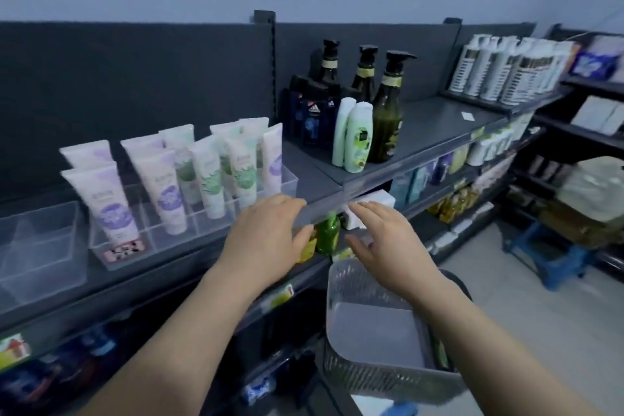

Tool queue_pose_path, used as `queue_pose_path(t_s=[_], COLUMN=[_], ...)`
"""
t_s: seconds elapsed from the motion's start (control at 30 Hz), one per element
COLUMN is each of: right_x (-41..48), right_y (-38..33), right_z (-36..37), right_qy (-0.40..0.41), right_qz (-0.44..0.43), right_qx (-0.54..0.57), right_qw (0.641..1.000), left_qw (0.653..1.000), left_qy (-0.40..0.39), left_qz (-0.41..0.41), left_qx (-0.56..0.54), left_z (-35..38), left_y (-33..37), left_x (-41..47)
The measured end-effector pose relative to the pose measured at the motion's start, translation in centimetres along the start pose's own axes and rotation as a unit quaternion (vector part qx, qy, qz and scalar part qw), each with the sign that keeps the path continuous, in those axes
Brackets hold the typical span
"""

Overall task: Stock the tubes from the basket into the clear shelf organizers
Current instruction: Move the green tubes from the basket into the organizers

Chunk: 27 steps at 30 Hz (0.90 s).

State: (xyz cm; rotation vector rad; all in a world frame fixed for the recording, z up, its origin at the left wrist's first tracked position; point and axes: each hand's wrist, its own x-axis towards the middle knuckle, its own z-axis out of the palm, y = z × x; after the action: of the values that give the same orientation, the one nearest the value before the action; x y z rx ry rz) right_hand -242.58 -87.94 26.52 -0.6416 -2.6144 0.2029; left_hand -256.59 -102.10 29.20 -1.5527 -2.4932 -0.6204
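Several white tubes with purple (109, 203) and green (211, 179) prints stand cap-down in a clear shelf organizer (202, 223) on the top shelf. A second clear organizer (40, 246) at the left holds nothing. The grey perforated basket (371, 331) sits low at the centre right, and no tubes show inside it. My left hand (266, 240) hovers at the shelf's front edge with relaxed fingers, holding nothing. My right hand (381, 236) is held flat above the basket, fingers straight, also empty.
Dark pump bottles (388, 105), pale green bottles (358, 135) and dark boxes stand on the shelf to the right of the organizers. White bottles (506, 71) fill the far right shelf. Lower shelves carry mixed goods. A blue stool (553, 250) stands on the floor at the right.
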Motion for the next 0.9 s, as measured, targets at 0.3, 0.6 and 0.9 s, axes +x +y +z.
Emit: queue_pose_path(t_s=[0.3,0.6,0.9], right_x=[-7.3,-11.6,-13.3], right_y=[17.5,26.6,31.4], right_z=[4.2,12.2,18.7], right_qy=[-0.115,-0.197,-0.278], right_qz=[0.093,0.208,0.288], right_qx=[-0.026,0.059,0.078], right_qw=[0.989,0.956,0.913], left_qw=[0.988,0.946,0.862], left_qy=[-0.15,-0.323,-0.506], left_qz=[-0.004,0.019,0.037], left_qx=[-0.038,-0.032,-0.01], left_z=[15.4,29.3,41.1], left_y=[9.8,11.8,8.8], left_x=[4.6,7.0,5.7])
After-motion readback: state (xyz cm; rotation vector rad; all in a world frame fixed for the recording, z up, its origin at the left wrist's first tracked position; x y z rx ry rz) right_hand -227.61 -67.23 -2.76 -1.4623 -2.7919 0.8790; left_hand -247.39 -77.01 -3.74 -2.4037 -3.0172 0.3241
